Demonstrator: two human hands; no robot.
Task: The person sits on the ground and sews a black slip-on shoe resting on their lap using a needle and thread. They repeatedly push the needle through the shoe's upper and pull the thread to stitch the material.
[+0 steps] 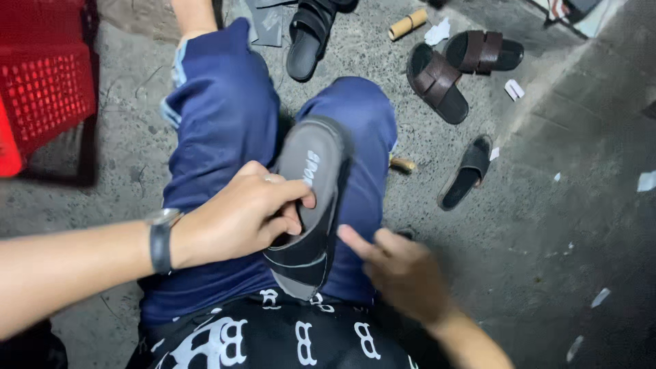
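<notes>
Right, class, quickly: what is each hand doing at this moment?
Left hand: closed on the grey sandal.
Right hand: open, holding nothing, one finger beside the sandal's edge.

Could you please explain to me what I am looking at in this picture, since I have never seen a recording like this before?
This is one view from a camera worn on a person's head, looking down at their lap. There is no machine, only two bare hands. The left hand, with a wristwatch, grips a grey and black sandal resting on the blue-trousered knees. The right hand points a finger at its edge. On the concrete floor lie two brown sandals, black sandals, a cardboard tube and paper scraps. A red crate stands at the left.
</notes>
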